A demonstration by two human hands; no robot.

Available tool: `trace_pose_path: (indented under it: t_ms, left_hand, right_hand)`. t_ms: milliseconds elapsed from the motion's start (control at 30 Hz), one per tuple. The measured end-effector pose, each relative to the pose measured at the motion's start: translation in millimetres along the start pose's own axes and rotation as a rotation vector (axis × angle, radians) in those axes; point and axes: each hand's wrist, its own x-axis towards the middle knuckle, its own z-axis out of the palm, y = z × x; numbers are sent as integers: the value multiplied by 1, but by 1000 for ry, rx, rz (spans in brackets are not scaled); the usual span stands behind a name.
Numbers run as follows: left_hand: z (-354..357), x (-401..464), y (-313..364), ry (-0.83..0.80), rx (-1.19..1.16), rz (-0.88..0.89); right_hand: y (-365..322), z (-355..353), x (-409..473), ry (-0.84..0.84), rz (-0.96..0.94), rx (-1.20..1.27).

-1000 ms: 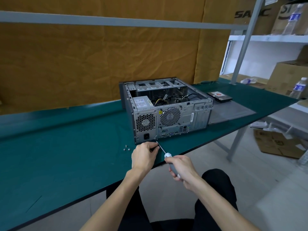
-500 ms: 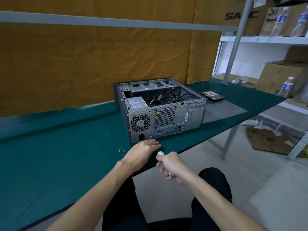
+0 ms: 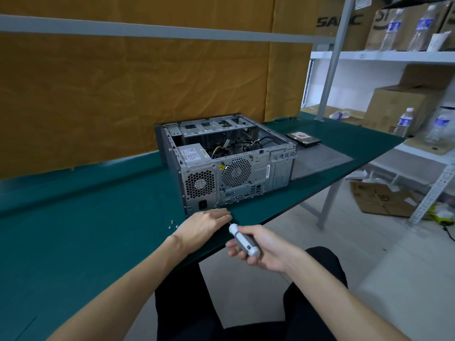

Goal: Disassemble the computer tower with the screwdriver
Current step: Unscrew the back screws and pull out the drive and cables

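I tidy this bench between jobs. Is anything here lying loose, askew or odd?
Three small screws lie loose on the green mat, left of the left hand, where a sweep could scatter them. The computer tower lies on its side, open, close to the bench's near edge. Nothing looks spilled or broken.

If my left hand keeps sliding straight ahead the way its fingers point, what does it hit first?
Most likely the rear panel of the computer tower, low down near its ports. The left hand lies flat on the table, fingertips almost at the case already; the exact gap is unclear.
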Motion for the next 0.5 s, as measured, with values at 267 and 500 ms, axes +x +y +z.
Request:
trace_pose_path:
  t_ms: [267, 500]
  left_hand:
    - [2, 4, 2, -67, -9, 4]
    - [3, 5, 4, -20, -9, 21]
  right_hand:
    - [11, 14, 12, 184, -122, -317]
    - [0, 9, 11, 289, -195, -581]
